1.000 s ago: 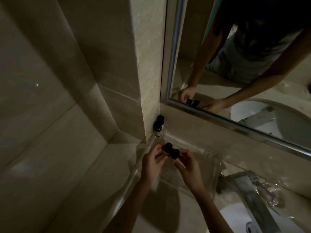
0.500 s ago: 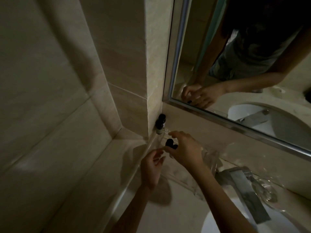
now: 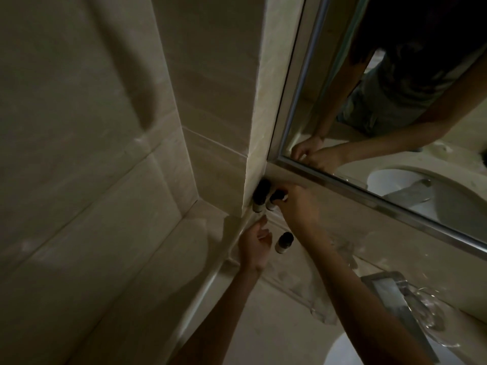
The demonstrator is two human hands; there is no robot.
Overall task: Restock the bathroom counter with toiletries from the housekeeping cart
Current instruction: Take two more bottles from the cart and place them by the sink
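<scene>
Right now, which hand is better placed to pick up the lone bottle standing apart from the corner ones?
Left, likely. The left hand is open, holding nothing, right beside the lone bottle. The right hand is farther up, pinching a second bottle next to the corner bottles under the mirror.

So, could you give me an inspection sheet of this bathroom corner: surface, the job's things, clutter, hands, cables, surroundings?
Surface: beige stone counter, dimly lit, with a clear tray on it below the mirror.
Job's things: black-capped corner bottles stand against the wall, the held bottle is right beside them, and the lone bottle stands apart, nearer the camera.
Clutter: a drinking glass beside the faucet.
Hands: the right hand pinches the held bottle's cap. The left hand is relaxed beside the lone bottle and holds nothing.
Cables: nothing seen.
Surroundings: tiled wall, mirror, sink basin.
</scene>
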